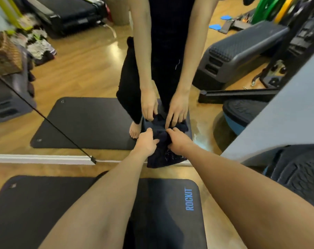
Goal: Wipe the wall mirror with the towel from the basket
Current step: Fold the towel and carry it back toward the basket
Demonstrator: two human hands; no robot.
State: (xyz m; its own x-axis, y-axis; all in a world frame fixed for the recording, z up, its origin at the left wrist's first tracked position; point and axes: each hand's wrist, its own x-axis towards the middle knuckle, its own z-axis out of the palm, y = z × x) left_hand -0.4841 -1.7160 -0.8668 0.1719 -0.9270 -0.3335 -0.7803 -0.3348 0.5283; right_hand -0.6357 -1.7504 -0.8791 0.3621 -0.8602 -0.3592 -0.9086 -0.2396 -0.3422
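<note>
The towel [161, 151], a dark bunched cloth, was found pressed against the lower part of the mirror [84, 72], just above the white baseboard [43, 159] at the mirror's foot. Its lower edge hung down over that baseboard. The cloth was held from both sides. The left hand [147, 142] was seen with fingers curled into the towel's left side, thumb raised toward the glass. The right hand [177, 141] was seen with fingers bunched into the towel's right side, gripping a fold. Neither hand was spread flat; both were closed on fabric.

In the mirror, the reflected hands were observed meeting the real ones at the towel, with the reflected forearms, dark trousers and a bare foot above. A thin dark line was noted running diagonally across the glass at the left, ending at the baseboard.

A dark mat [170, 212] marked "ROCKIT" in blue was recorded on the wooden floor [212, 221] beneath the arms, its reflection visible in the glass. A wicker basket [5, 56] was seen at the left edge, in reflection as far as could be judged, with loose clothing beside it. A grey step platform [242, 51] and a domed balance trainer [296, 169] were noted to the right. The left part of the view was blurred.
</note>
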